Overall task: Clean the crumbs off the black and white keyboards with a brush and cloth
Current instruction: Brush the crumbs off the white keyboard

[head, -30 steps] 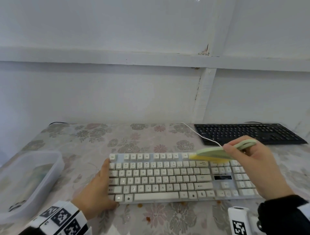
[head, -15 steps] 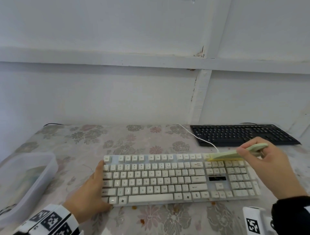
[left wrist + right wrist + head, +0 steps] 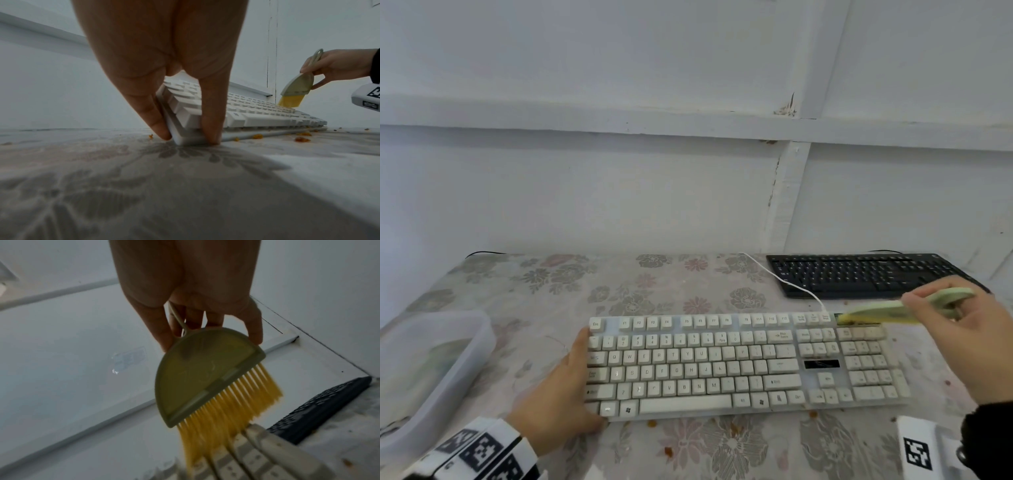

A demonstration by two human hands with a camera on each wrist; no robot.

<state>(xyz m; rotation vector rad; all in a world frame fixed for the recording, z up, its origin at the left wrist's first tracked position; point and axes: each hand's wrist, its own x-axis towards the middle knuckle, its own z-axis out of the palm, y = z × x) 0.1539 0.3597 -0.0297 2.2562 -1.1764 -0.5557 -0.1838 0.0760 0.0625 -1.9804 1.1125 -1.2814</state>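
Observation:
The white keyboard (image 3: 688, 363) lies near the table's front edge. My left hand (image 3: 577, 380) holds its near-left corner, thumb on the front edge and fingers along the left side (image 3: 187, 138). My right hand (image 3: 931, 308) grips a green brush (image 3: 876, 313) with yellow bristles by its handle. In the right wrist view the bristles (image 3: 226, 410) touch the keyboard's top row at the far-right corner. The black keyboard (image 3: 859, 274) sits behind, at the back right. Orange crumbs (image 3: 652, 423) lie on the cloth-covered table just in front of the white keyboard (image 3: 257, 118).
A translucent plastic tub (image 3: 482, 329) stands at the left edge of the table. The white keyboard's cable (image 3: 791, 284) runs back past the black keyboard's left end. A white panelled wall closes off the table's far side. More crumbs (image 3: 302, 139) dot the flowered tablecloth.
My right hand has swept the brush to the right along the white keyboard's top row, from above the arrow-key block to the far-right corner. The left hand has kept its hold.

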